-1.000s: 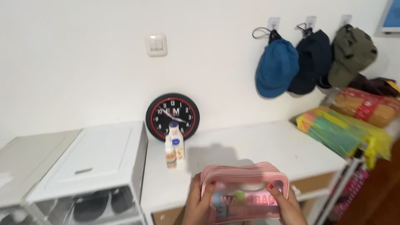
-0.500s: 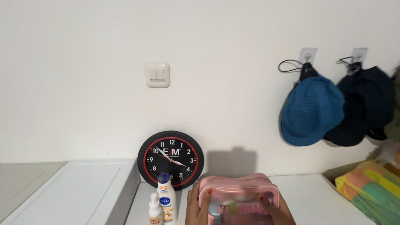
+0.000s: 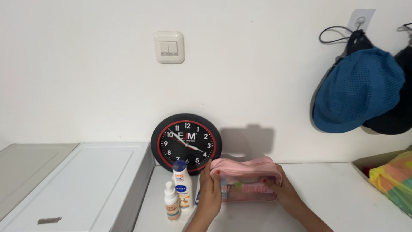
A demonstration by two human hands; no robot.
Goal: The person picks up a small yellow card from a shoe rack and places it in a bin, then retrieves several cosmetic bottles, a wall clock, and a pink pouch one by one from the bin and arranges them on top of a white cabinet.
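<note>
Hands both clamped on a pink toiletry pouch [image 3: 246, 182] with a clear front panel: left hand [image 3: 210, 191] gripping its left end, red-nailed fingers over the top edge; right hand [image 3: 285, 193] wrapped around its right end. Pouch sits upright on the white countertop [image 3: 339, 202], low centre of view, contents blurred behind the plastic. At 9 o'clock from the pouch, just beside the left hand, a tall white lotion bottle [image 3: 182, 189] with blue cap, and a shorter white spray bottle [image 3: 171, 206] touching or nearly touching it on its left. At 11 o'clock, a round black wall clock [image 3: 186, 144] with red ring leans against the wall behind the bottles. Further at 9 o'clock, a white storage box [image 3: 81, 184]. Light switch [image 3: 169, 47] at 12 o'clock above the clock. At 2 o'clock, a blue cap [image 3: 358, 90] hangs from a wall hook; a dark cap [image 3: 397, 114] partly behind it. Bright plastic bag [image 3: 392, 180] at 3 o'clock.
</note>
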